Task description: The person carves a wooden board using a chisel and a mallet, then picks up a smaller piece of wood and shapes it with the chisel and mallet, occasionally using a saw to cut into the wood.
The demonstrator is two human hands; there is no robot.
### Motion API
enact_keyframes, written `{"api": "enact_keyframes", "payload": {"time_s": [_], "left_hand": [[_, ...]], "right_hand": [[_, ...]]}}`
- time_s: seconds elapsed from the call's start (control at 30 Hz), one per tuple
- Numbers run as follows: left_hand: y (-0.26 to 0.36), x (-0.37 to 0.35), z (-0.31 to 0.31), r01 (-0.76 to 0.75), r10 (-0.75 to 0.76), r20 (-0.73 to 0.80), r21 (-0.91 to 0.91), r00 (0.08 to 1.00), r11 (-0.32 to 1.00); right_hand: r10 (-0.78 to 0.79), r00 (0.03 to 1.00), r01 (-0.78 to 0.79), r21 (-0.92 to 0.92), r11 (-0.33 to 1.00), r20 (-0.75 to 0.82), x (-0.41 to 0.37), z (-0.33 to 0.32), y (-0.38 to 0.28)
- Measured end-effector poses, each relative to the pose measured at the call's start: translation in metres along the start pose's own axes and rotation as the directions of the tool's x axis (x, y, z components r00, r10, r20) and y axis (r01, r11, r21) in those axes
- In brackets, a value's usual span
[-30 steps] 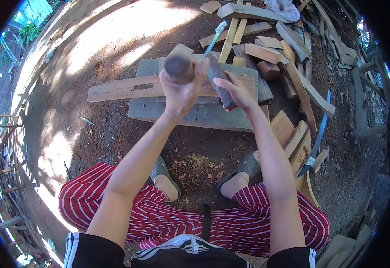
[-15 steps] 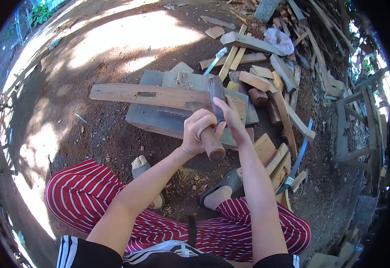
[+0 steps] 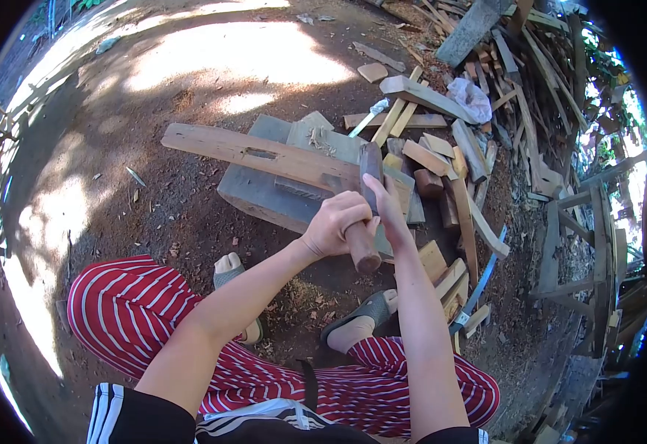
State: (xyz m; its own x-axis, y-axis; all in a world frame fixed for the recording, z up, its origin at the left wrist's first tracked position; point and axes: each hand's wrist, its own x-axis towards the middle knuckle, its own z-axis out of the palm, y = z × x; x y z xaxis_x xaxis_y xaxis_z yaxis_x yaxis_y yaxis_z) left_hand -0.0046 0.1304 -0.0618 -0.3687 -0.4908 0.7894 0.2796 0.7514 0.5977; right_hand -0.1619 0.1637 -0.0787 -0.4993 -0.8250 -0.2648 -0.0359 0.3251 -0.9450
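My left hand (image 3: 340,224) grips round handle (image 3: 363,251), centre; right hand (image 3: 389,211), fingers extended, touches dark block (image 3: 370,169). Plank (image 3: 220,145) left, offcuts (image 3: 431,157) crowd upper right.

Board (image 3: 294,159) across block (image 3: 260,206), wood pieces (image 3: 425,157) right

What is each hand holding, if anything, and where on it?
Left hand: round wooden handle, just short of its near end. Right hand: against the dark block, near end, grip unclear.

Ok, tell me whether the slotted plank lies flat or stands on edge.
Flat: the slotted plank lies across the grey block, its broad face and slot turned up.
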Motion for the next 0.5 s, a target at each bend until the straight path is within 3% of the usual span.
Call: {"api": "enact_keyframes", "payload": {"time_s": [0.27,0.47,0.5], "left_hand": [[0.001,-0.004,-0.004,0.058,-0.058,-0.041,0.022,0.998,0.998],[-0.017,0.021,-0.016,0.264,-0.266,-0.038,-0.045,0.963,0.963],[-0.016,0.027,-0.021,0.287,-0.288,-0.006,-0.063,0.958,0.956]], "right_hand": [[-0.002,1.000,0.002,0.016,1.000,-0.021,-0.001,0.000,0.003],[-0.042,0.998,0.043,0.014,0.999,-0.056,-0.011,0.006,-0.002],[0.078,0.996,-0.073,0.125,0.990,-0.041,-0.012,0.003,-0.007]]}}
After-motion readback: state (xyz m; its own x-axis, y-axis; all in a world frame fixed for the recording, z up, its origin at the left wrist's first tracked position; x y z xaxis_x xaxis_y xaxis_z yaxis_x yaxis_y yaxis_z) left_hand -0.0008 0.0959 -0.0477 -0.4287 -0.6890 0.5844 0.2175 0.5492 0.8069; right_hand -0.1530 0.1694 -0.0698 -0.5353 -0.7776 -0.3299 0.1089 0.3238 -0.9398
